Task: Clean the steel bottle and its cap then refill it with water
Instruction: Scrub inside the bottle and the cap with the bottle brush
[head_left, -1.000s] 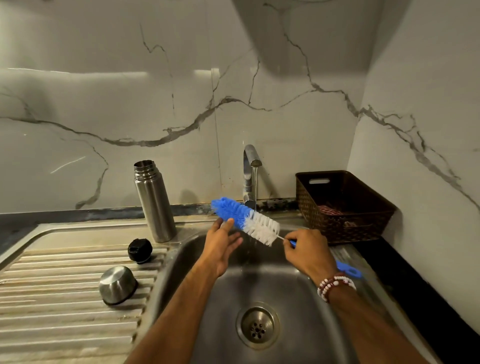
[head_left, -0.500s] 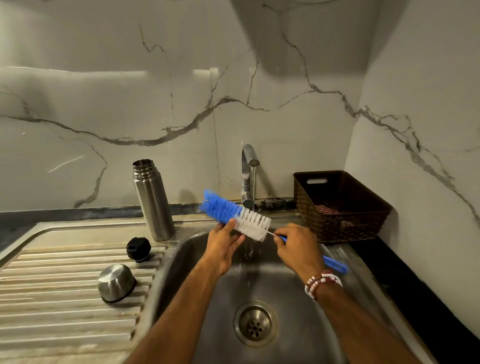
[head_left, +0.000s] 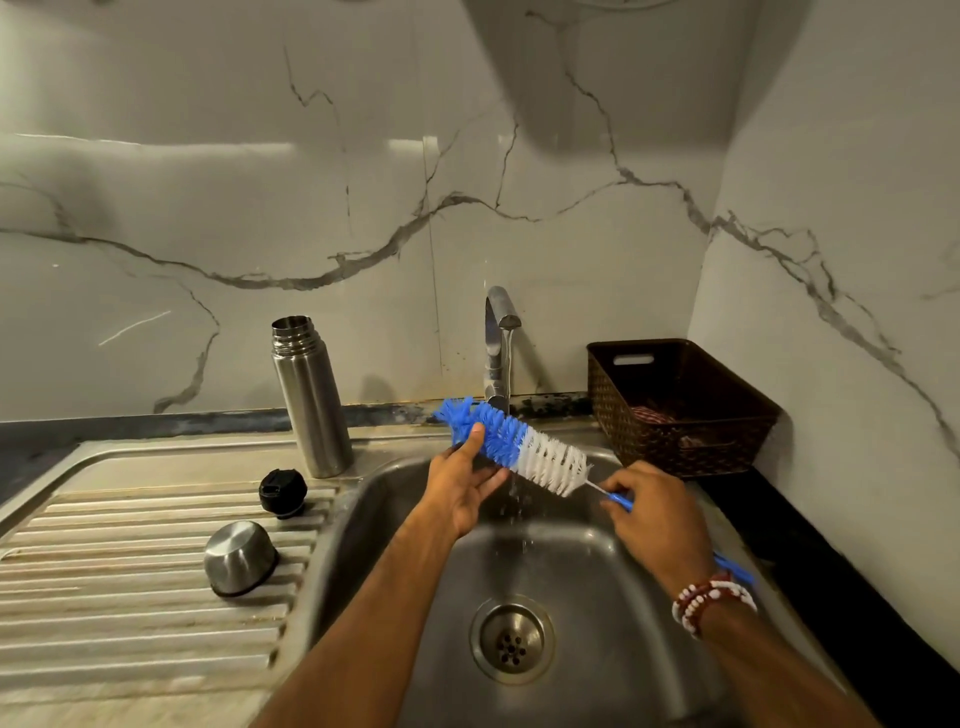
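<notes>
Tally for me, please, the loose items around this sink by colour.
Steel: 2, the bottle and the cup lid
Black: 1, the stopper
Blue and white: 1, the brush
Brown: 1, the basket
Total: 5

Brush (head_left: 535, 452) handle partly hidden inside right hand (head_left: 660, 525); basket (head_left: 675, 452) contents unclear.

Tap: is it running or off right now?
Running: a thin stream falls from the tap onto the bottle brush, and drops fall off it into the sink.

Uncapped steel bottle (head_left: 311, 410) stands upright on the drainboard (head_left: 130, 597); black stopper (head_left: 283, 492) and steel cap (head_left: 239, 558) lie near.
</notes>
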